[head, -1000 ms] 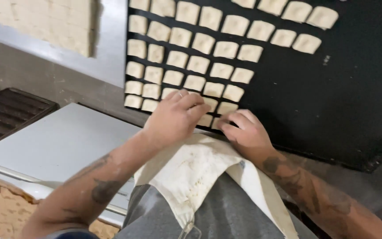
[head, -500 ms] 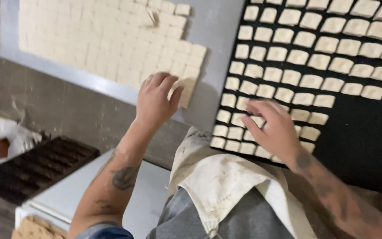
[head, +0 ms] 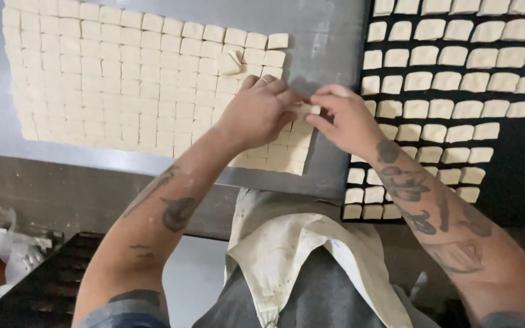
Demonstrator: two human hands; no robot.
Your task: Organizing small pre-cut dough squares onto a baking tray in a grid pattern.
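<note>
A sheet of pale dough cut into small squares (head: 116,91) lies on a grey metal table (head: 329,54). My left hand (head: 259,112) and my right hand (head: 344,115) meet above the sheet's right edge, both pinching one small dough square (head: 307,110) between the fingertips. To the right, a black tray (head: 518,158) carries rows of separated dough squares (head: 457,67). A folded piece of dough (head: 232,61) rests on the sheet just beyond my left hand.
A dusty cloth apron (head: 287,243) hangs at my waist below the table edge. A dark ridged grate (head: 37,285) sits at the lower left beside a white plastic bag (head: 1,255). The table's dark front face (head: 62,194) runs across the left.
My view swung left from the black tray to the cut dough sheet. My left hand reached the sheet, and my right hand left the tray to join it on one square.
</note>
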